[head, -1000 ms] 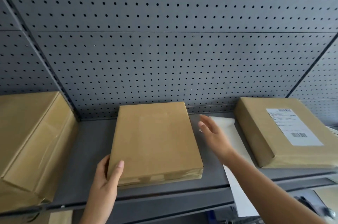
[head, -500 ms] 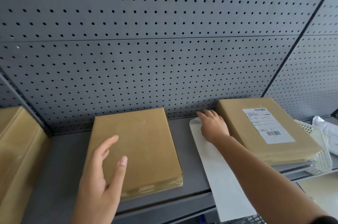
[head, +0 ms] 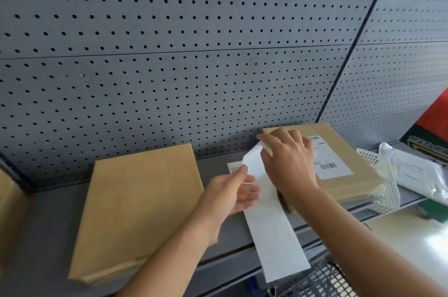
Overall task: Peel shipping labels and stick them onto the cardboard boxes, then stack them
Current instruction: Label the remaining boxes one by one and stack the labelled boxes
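A plain cardboard box (head: 143, 204) lies flat on the grey shelf (head: 48, 224), left of centre. To its right a long white label strip (head: 274, 231) runs from the shelf over the front edge. My right hand (head: 288, 163) pinches the strip's far end, which curls up off the shelf. My left hand (head: 232, 192) holds the strip's left edge between thumb and fingers. A printed label (head: 234, 167) peeks out on the shelf behind my left hand. Further right sits a second cardboard box (head: 339, 168) with a barcode label stuck on top.
A grey pegboard wall (head: 194, 54) backs the shelf. Another cardboard box (head: 7, 202) shows at the far left edge. A white perforated basket (head: 385, 185) and clear plastic bags (head: 417, 170) lie at the right, and a wire basket (head: 324, 282) sits below the shelf.
My left hand left the plain box and moved right to the strip. My right hand lifted the strip's far end, which was lying flat. The view shifted right.
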`<state>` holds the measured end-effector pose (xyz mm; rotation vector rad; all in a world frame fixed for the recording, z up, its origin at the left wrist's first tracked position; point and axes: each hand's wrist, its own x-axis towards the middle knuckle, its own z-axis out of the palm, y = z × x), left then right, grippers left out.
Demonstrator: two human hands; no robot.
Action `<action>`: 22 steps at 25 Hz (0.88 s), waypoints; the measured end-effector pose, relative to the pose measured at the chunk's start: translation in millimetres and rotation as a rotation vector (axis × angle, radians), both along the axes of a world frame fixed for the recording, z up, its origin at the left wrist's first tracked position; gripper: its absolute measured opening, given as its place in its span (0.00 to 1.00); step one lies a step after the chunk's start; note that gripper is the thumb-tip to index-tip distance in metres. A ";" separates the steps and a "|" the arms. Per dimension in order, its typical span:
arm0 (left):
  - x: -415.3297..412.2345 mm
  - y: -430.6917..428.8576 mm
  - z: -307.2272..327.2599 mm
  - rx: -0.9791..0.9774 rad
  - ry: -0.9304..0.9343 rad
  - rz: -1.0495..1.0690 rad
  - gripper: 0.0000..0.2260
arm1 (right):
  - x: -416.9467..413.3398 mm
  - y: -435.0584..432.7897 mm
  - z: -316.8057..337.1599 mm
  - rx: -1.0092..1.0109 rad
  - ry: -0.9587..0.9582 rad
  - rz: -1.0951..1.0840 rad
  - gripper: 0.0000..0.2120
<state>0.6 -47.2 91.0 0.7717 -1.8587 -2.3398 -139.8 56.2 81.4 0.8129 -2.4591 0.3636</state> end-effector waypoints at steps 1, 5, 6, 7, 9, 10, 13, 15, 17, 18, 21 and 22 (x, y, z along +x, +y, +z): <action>-9.2 5.0 -0.3 0.073 0.006 -0.005 0.20 | 8.9 10.5 6.7 -0.006 0.001 -0.004 0.15; -29.6 18.7 -1.4 0.276 0.120 0.054 0.16 | 40.6 42.1 18.6 0.056 -0.061 -0.032 0.17; -31.9 22.9 -1.8 0.296 0.145 0.059 0.14 | 47.9 48.5 18.7 0.083 -0.078 -0.046 0.18; -32.7 26.5 -2.8 0.298 0.163 0.061 0.11 | 55.6 53.9 17.6 0.110 -0.099 -0.049 0.19; -32.2 32.9 -6.3 0.241 0.177 0.054 0.07 | 71.5 63.3 13.6 0.171 -0.163 -0.030 0.22; -31.1 34.9 -8.4 0.185 0.172 0.053 0.07 | 79.1 67.5 11.0 0.192 -0.201 -0.015 0.24; -24.3 36.9 -16.3 -0.028 0.137 0.058 0.06 | 99.0 81.0 4.2 0.185 -0.313 0.034 0.27; -16.4 37.4 -21.7 -0.110 0.136 0.042 0.06 | 103.6 90.7 3.7 0.113 -0.338 0.072 0.24; -5.5 39.1 -28.2 -0.158 0.138 0.007 0.06 | 97.5 98.5 2.4 0.017 -0.298 0.104 0.18; 0.2 40.8 -30.7 -0.174 0.137 -0.015 0.06 | 91.2 101.0 1.7 -0.031 -0.274 0.116 0.15; 11.4 45.0 -42.0 -0.188 0.144 -0.070 0.08 | 71.0 99.7 -1.4 -0.032 -0.256 0.181 0.12; 13.0 45.4 -45.2 -0.183 0.154 -0.078 0.08 | 66.1 97.3 -2.8 0.012 -0.264 0.215 0.12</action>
